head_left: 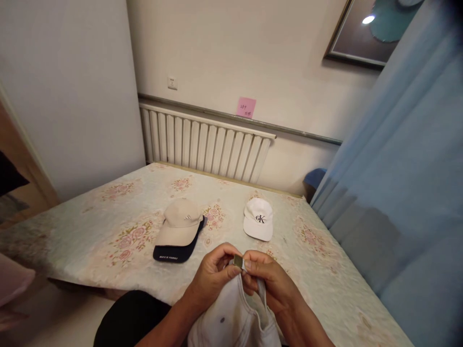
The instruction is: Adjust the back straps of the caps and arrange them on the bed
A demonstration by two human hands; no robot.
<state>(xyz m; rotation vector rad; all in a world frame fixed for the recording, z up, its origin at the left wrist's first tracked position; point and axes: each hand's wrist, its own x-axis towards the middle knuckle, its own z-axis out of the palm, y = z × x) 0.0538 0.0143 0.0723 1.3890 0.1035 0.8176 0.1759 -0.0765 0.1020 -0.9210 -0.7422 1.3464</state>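
A light grey baseball cap is held low in front of me, its back opening towards me. My left hand pinches the metal buckle on the cap's back strap. Close beside it, my right hand grips the strap near the buckle, fingers closed. Beyond my hands, a beige cap sits on top of a dark navy cap whose brim sticks out. To their right lies a white cap with black "CK" letters.
The caps lie on a bed with a flowered cover. Behind it stand a white radiator and a wall with a pink note. A blue curtain hangs at the right. Pink cloth shows at the left edge.
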